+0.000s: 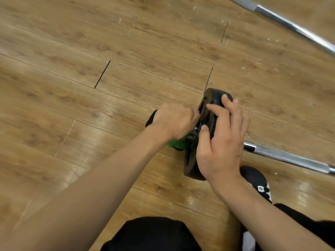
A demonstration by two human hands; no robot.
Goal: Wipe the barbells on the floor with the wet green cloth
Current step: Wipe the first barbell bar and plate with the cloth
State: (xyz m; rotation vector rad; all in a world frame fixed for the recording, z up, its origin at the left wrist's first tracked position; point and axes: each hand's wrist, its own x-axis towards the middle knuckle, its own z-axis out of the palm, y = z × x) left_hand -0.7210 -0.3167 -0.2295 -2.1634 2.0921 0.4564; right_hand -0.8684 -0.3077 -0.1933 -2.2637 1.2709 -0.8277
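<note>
A barbell lies on the wooden floor with a black weight plate (210,98) standing on edge and its steel bar (290,157) running off to the right. My right hand (222,140) is curled over the plate's rim, thumb on its near face. My left hand (175,121) is closed round the green cloth (176,144) at the plate's left face by the hub; only a small bunch of cloth shows under the hand. A black end piece (151,118) sticks out behind my left hand.
A second steel bar (293,26) lies across the top right corner. My black-and-white shoe (257,182) rests just right of the plate, and my dark-trousered knees fill the bottom edge. White specks dot the floor (90,51) near the far bar.
</note>
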